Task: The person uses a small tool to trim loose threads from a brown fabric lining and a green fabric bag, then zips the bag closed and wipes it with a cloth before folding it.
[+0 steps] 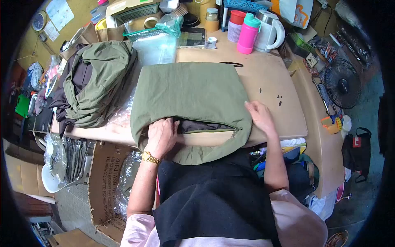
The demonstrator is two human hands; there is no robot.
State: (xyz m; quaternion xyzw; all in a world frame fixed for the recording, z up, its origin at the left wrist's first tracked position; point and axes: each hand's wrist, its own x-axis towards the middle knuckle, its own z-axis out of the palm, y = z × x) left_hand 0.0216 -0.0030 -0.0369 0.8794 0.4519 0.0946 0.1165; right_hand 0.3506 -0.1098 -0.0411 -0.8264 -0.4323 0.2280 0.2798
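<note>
An olive green fabric bag (187, 88) lies flat at the table's front edge, with its zippered opening towards me. Dark lining (197, 125) shows through the opening, and the zip's end sits at the right. My left hand (161, 135), below a gold watch (151, 157), has its fingers curled over the left part of the opening; the fingertips are hidden inside. At the bag's right edge, my right hand (261, 117) is closed with thumb and fingers on the fabric. The bag's lower flap hangs over towards my black apron (214, 197).
More green and dark fabric pieces (96, 82) are heaped at the left. Behind the bag lie black thread snips (232, 64). A pink bottle (247, 37) and a kettle (267, 33) stand at the back. Below left is an open cardboard box (101, 185); a fan (342, 83) stands right.
</note>
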